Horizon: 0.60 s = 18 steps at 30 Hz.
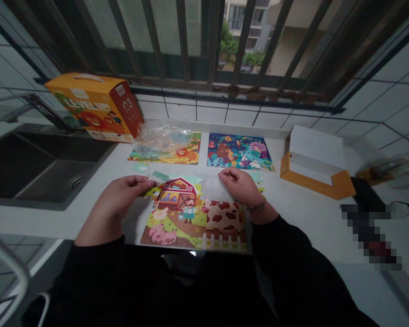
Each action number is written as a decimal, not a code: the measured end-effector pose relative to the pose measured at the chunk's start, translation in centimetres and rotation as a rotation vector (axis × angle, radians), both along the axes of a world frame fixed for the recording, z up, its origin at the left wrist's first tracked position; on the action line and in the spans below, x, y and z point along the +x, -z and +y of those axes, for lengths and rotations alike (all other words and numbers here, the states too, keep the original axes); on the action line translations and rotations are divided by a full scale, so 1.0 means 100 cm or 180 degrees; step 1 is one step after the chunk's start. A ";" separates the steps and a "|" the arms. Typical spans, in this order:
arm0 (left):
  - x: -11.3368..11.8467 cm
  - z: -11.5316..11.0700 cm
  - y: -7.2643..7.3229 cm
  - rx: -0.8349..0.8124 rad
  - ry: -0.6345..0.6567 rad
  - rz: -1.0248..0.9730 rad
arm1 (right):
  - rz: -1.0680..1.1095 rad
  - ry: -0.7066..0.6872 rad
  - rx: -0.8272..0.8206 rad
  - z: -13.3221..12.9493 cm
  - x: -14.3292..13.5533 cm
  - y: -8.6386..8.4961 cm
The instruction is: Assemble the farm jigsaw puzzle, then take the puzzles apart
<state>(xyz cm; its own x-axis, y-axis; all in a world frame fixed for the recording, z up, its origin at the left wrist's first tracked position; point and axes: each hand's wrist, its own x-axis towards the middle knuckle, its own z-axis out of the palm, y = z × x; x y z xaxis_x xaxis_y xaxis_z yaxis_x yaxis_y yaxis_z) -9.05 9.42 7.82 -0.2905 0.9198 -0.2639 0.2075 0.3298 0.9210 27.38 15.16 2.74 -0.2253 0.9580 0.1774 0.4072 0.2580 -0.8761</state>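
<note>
Apparently mid-assembly: L hand (125, 194) pinches pc. (152, 193) beside farm puzzle (192, 227); R hand (241, 185) apart, hold unclear; far-right gap needs filling.

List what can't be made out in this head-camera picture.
Head view:
Inside the right hand: curled fingers would hide any piece.
Lion puzzle, upper left: blurred under crumpled clear plastic.
Sink, left end: cut off by picture edge.
Dark item at right: masked by pixelation.

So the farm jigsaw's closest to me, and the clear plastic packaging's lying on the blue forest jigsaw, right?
Not quite: in the head view, the clear plastic packaging lies on the lion jigsaw, not the blue forest jigsaw. The farm jigsaw is closest to you.
</note>
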 end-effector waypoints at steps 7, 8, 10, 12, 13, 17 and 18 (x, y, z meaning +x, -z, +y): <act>0.106 -0.009 0.009 -0.0016 0.0773 -0.0445 | 0.0663 -0.1203 -0.1380 -0.008 -0.001 -0.010; 0.120 -0.008 0.012 0.0119 0.0828 -0.0361 | 0.0611 -0.1256 -0.1447 -0.009 0.001 -0.010; 0.141 -0.006 0.020 0.0213 0.0886 -0.0220 | 0.0358 -0.1203 -0.1478 -0.010 0.005 -0.010; 0.155 -0.003 0.027 0.0240 0.0941 -0.0088 | 0.0082 -0.1032 -0.1410 -0.011 0.013 -0.008; 0.159 -0.003 0.030 0.0255 0.0969 -0.0018 | -0.0022 -0.0942 -0.1370 -0.012 0.017 -0.006; 0.167 -0.013 0.046 0.0803 0.0971 0.0858 | -0.0440 -0.0597 -0.1198 -0.020 0.037 -0.002; 0.168 -0.019 0.051 0.1067 0.1031 0.1207 | -0.0589 -0.0487 -0.1111 -0.023 0.042 0.000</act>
<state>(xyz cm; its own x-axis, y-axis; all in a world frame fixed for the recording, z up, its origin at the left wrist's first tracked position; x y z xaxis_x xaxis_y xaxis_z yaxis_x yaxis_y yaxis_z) 7.72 7.52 2.69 0.0012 0.9924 0.1232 0.5835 -0.1007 0.8059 31.53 12.87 2.78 -0.3672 0.9064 -0.2086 0.5459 0.0284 -0.8374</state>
